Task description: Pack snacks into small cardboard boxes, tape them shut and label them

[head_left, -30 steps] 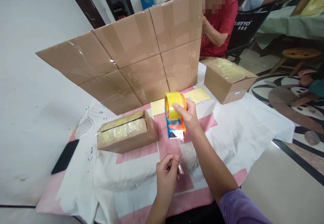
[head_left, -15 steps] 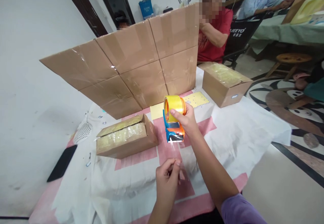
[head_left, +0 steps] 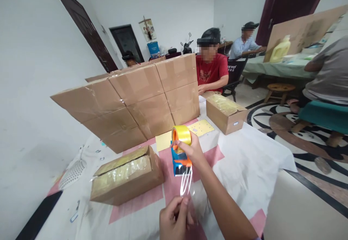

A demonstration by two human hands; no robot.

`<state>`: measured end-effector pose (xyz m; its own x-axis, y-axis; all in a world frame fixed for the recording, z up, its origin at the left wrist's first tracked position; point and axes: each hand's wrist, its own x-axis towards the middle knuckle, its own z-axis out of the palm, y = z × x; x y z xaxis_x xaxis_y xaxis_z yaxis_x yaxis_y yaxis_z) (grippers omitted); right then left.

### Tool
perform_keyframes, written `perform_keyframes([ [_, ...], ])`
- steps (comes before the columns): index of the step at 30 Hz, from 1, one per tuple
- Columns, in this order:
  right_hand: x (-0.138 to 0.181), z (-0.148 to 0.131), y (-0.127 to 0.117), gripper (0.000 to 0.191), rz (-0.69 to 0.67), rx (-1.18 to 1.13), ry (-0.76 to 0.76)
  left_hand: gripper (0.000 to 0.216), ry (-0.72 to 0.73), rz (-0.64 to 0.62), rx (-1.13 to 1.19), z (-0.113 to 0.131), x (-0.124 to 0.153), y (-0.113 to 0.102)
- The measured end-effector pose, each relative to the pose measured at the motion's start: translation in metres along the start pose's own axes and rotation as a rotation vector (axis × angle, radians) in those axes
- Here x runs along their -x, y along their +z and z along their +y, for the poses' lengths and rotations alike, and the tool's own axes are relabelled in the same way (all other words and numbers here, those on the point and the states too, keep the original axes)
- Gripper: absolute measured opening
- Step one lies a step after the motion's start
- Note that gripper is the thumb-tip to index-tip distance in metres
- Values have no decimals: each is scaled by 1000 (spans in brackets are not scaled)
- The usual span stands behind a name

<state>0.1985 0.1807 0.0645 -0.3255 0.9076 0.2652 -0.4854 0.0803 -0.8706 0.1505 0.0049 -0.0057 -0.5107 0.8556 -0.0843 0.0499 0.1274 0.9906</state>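
Note:
My right hand [head_left: 193, 148] is wrapped round a tape dispenser [head_left: 174, 156] with a blue and orange body, holding it above the table. A yellow roll of tape [head_left: 182, 135] sits on top of it. From the dispenser's lower edge a clear strip of tape [head_left: 186, 184] runs down, shiny and slightly folded. Below, my left hand [head_left: 175, 216] pinches the strip's free end between thumb and fingers. To the left lies a taped cardboard box [head_left: 127, 180]. A second cardboard box [head_left: 225, 115] stands at the back right, with yellowish tape over its top.
A tall cardboard partition [head_left: 146, 106] stands across the table behind the boxes. Yellow dotted paper [head_left: 202, 127] lies at its foot. A white and pink cloth [head_left: 239, 167] covers the table. Beyond the partition sits a person in red [head_left: 213, 70]; other people are farther back.
The view has tilted up, showing more of the room. Between my hands the strip of tape now shows as a bright, shiny length. Both hands keep their hold.

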Motion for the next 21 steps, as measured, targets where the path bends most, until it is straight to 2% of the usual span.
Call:
perform_keyframes([
  [5, -4, 2, -3, 20, -41, -52, 25, 60, 6, -2, -7, -4, -3, 0],
  [9, -6, 4, -5, 22, -22, -98, 23, 62, 7, -5, -26, -6, -7, -1],
  [14, -1, -7, -4, 25, 5, -152, 78, 61, 10, -10, -35, -12, -14, 0],
  [18, 8, -16, -2, 33, -60, -237, 160, 51, 99, -1, -92, -18, -21, -3],
  [21, 17, -18, 0, 37, -141, -296, 215, 46, 276, 70, -257, -22, -24, -11],
])
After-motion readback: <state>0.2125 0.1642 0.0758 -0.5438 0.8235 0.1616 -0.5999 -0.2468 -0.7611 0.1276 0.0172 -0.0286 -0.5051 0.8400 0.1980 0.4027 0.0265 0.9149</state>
